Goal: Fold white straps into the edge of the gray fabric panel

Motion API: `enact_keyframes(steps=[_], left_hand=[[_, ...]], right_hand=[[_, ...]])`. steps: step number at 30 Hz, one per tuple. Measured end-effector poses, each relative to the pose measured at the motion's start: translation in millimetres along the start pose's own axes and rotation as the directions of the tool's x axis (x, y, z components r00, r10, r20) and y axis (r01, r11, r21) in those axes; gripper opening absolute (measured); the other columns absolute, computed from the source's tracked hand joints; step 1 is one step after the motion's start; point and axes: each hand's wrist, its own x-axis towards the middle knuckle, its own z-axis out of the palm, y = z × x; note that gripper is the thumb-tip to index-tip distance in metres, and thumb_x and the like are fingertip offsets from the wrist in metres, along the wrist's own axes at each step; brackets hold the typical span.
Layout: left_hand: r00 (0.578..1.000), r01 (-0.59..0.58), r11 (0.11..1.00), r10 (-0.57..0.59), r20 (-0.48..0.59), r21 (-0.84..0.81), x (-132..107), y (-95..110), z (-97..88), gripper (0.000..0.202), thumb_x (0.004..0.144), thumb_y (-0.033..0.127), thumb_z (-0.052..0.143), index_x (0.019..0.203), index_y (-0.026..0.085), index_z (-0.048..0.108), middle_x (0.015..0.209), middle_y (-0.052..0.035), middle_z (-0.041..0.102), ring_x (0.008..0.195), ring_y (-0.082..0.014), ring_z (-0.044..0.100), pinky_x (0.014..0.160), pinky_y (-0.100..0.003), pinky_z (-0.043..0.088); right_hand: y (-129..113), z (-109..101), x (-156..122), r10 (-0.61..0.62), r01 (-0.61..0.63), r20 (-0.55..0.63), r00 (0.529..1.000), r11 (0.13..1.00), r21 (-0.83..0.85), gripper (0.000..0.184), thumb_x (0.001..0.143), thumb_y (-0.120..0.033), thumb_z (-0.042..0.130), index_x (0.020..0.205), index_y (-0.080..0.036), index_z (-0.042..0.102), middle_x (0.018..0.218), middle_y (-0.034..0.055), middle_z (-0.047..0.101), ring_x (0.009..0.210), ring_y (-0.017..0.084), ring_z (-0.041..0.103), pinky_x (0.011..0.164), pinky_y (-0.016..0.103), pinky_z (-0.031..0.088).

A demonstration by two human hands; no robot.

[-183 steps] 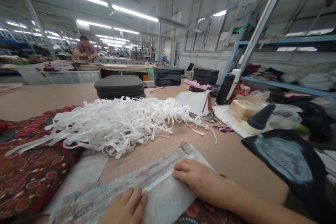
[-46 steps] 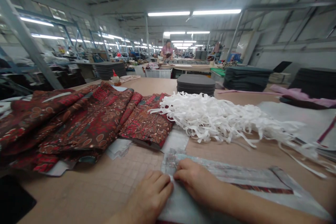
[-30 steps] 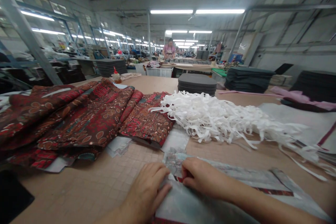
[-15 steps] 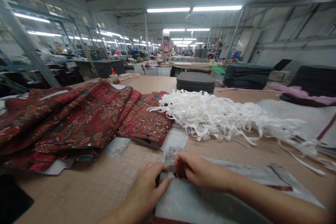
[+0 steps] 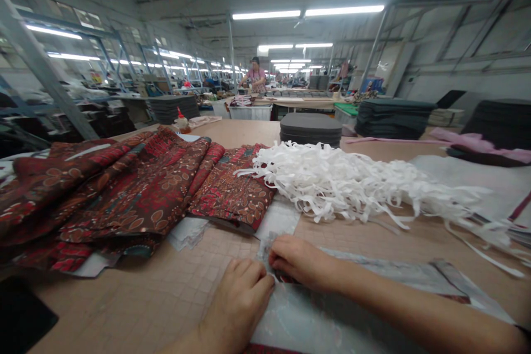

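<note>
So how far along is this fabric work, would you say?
Red patterned fabric pieces lie stacked at left, seemingly finished. In hand: left hand and right hand press the end of a pale fabric piece. The white strip heap beyond looks untouched.

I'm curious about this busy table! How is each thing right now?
left hand, lying palm down on the pale piece's corner.
right hand, fingers bent onto the same corner.
pale piece, flat on the table, far edge folded over.
red patterned cloths, overlapping in a loose pile.
white strips, tangled in a heap.
dark pads, neatly stacked.
ceiling lights, on.
</note>
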Motion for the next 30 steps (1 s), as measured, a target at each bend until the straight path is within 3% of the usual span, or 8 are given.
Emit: enact_keyframes(steps=[6,10,16,19,21,26,28,30], left_hand=[[0.993,-0.111,0.987,0.105,0.050,0.119,-1.0,1.7,-1.7,0.024,0.091,0.014,0.034,0.097,0.015,0.057,0.078,-0.0054,0.058,0.070,-0.0214,0.050,0.065,-0.036,0.037],[0.992,-0.109,0.986,0.101,0.070,0.127,-0.5,1.4,0.2,0.024,0.090,0.013,0.036,0.106,0.014,0.055,0.083,-0.0061,0.059,0.074,-0.0217,0.051,0.067,-0.037,0.038],[0.984,-0.035,0.992,0.013,0.177,0.120,0.5,0.5,1.0,0.021,0.084,0.012,0.051,0.103,0.018,0.056,0.085,-0.0041,0.059,0.076,-0.0224,0.051,0.067,-0.037,0.038],[0.979,-0.043,0.992,0.019,0.202,0.115,1.0,1.6,-0.4,0.025,0.082,0.013,0.055,0.107,0.018,0.055,0.087,-0.0043,0.059,0.077,-0.0228,0.051,0.068,-0.037,0.039],[0.979,-0.047,0.991,0.022,0.203,0.122,1.9,2.8,-0.7,0.026,0.081,0.012,0.055,0.107,0.017,0.055,0.088,-0.0048,0.059,0.078,-0.0229,0.051,0.069,-0.037,0.039],[0.991,-0.075,0.986,0.057,0.121,0.151,1.9,1.4,2.8,0.024,0.083,0.009,0.046,0.103,0.016,0.057,0.087,-0.0048,0.061,0.076,-0.0214,0.052,0.071,-0.036,0.039],[0.991,-0.133,0.974,0.130,0.031,0.185,-0.8,-4.1,4.5,0.031,0.084,0.007,0.038,0.106,0.017,0.057,0.094,-0.0055,0.063,0.083,-0.0213,0.053,0.077,-0.036,0.037],[0.964,-0.247,0.935,0.265,-0.039,0.255,-2.9,-13.7,5.6,0.037,0.085,0.006,0.032,0.108,0.019,0.057,0.104,-0.0047,0.063,0.094,-0.0213,0.052,0.086,-0.036,0.033]], right_hand=[[-0.5,5.9,7.7,0.013,-0.007,0.040,0.999,0.990,-0.140,0.009,0.081,-0.013,0.051,0.082,-0.014,0.060,0.081,0.0045,0.059,0.073,0.015,0.051,0.065,0.023,0.040],[-0.5,10.9,10.8,0.033,-0.022,0.056,0.998,0.983,-0.182,0.009,0.079,-0.013,0.051,0.084,-0.014,0.060,0.083,0.0054,0.060,0.074,0.016,0.052,0.064,0.025,0.039],[-0.3,7.3,1.1,0.155,-0.156,-0.062,0.986,0.988,-0.010,0.012,0.080,-0.010,0.049,0.086,-0.015,0.057,0.079,0.0022,0.059,0.072,0.014,0.051,0.064,0.022,0.039],[-0.3,4.0,-11.3,0.094,-0.094,-0.129,0.987,0.996,0.007,0.016,0.082,-0.007,0.047,0.088,-0.015,0.059,0.083,0.0032,0.058,0.076,0.013,0.052,0.069,0.023,0.040],[-1.6,4.4,-18.2,0.006,-0.014,-0.103,0.995,0.997,-0.073,0.013,0.083,-0.010,0.051,0.086,-0.016,0.062,0.084,0.0035,0.057,0.078,0.014,0.051,0.068,0.023,0.039],[-12.1,4.5,-27.5,-0.064,0.054,-0.023,0.998,0.950,-0.308,0.013,0.089,-0.017,0.048,0.086,-0.017,0.061,0.084,0.0035,0.058,0.078,0.016,0.050,0.066,0.025,0.037],[-16.6,0.0,-36.4,-0.070,0.058,-0.021,0.997,0.929,-0.367,0.013,0.090,-0.018,0.046,0.091,-0.017,0.059,0.086,0.0039,0.059,0.078,0.017,0.050,0.067,0.026,0.037],[-18.6,-7.2,-53.0,-0.069,0.057,-0.013,0.998,0.906,-0.420,0.011,0.090,-0.019,0.047,0.091,-0.016,0.058,0.087,0.0041,0.059,0.077,0.017,0.049,0.068,0.027,0.037]])
